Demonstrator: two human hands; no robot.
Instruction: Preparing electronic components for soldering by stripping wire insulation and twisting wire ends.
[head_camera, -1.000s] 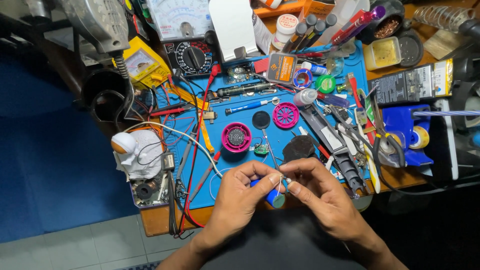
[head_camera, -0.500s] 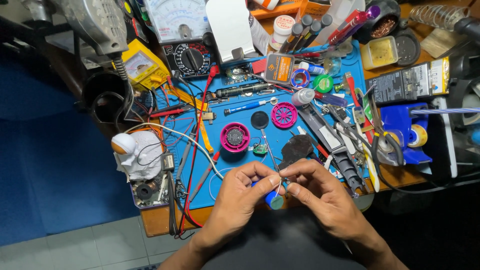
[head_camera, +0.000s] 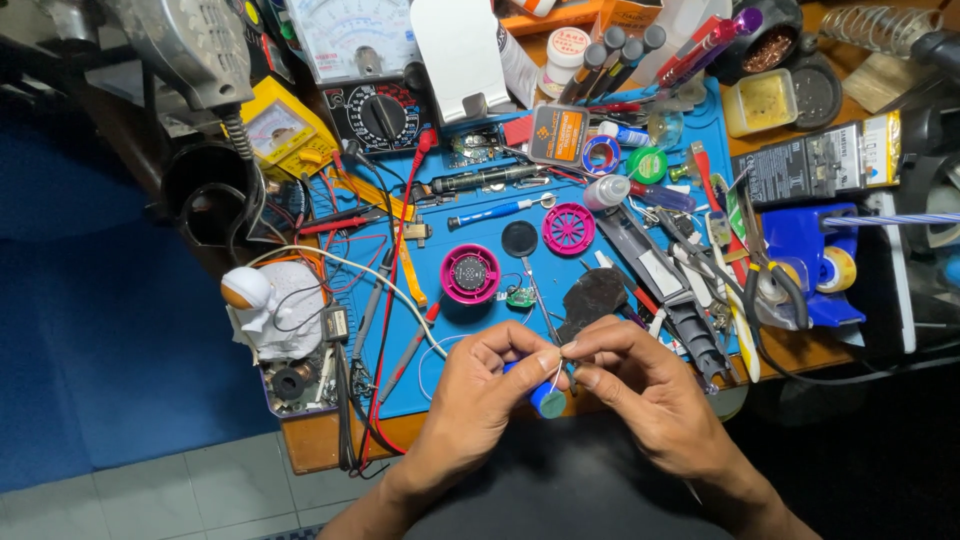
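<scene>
Blue and cylindrical, a small battery (head_camera: 545, 398) sits in the fingers of the left hand (head_camera: 480, 400), which grips it just below the thumb. The right hand (head_camera: 640, 385) pinches a thin white wire (head_camera: 556, 377) rising from the battery. Both hover over the table's (head_camera: 320, 450) near edge, beside a blue mat (head_camera: 480, 330).

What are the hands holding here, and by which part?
The left hand grips a small blue cylinder by its body; the right hand pinches a thin white wire at its top.
</scene>
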